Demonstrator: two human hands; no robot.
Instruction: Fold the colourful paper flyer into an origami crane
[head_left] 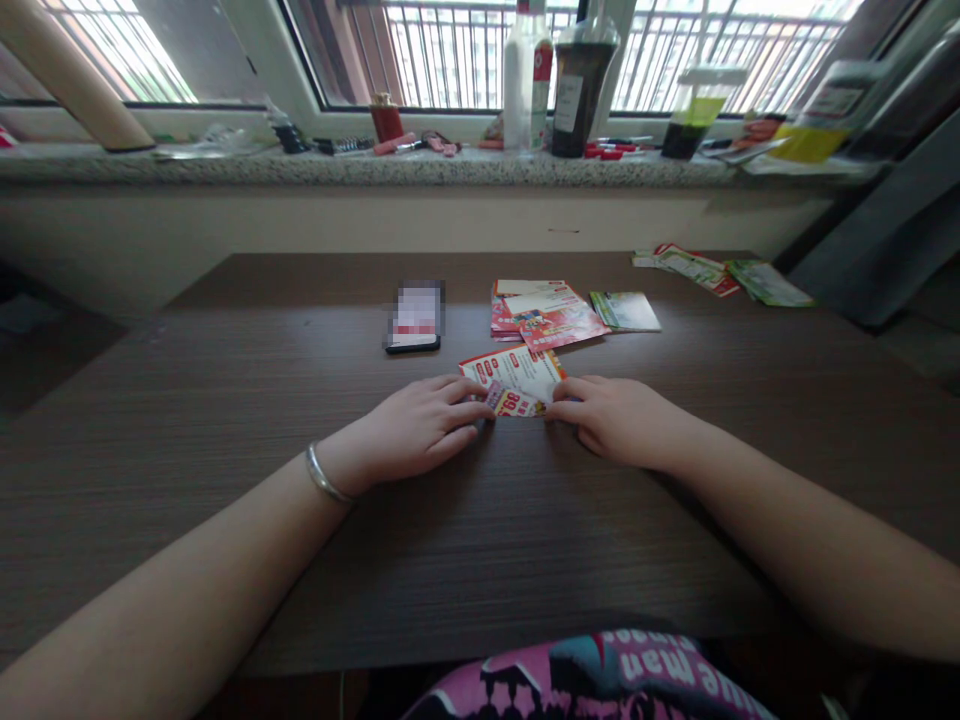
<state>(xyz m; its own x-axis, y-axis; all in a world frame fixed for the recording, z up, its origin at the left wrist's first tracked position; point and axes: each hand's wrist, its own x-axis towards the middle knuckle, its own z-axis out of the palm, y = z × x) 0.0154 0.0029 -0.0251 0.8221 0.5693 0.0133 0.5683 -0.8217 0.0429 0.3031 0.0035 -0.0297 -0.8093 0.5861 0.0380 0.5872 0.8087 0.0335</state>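
Observation:
A printed paper flyer (521, 368) lies on the brown table in front of me, its near edge turned up into a flap with large red figures. My left hand (420, 425), with a silver bangle at the wrist, has its thumb and fingers closed on the flyer's left end. At the right end, my right hand (619, 420) grips the folded part between thumb and fingers. Just beyond the flyer is a stack of red and white flyers (559, 315), with a green and white leaflet (628, 312) beside it.
A phone (415, 318) with a blurred screen lies left of the stack. More leaflets (697, 270) are at the table's far right. Bottles (581, 95), cups (694, 115) and small items line the granite windowsill (337, 172) behind the table (187, 400).

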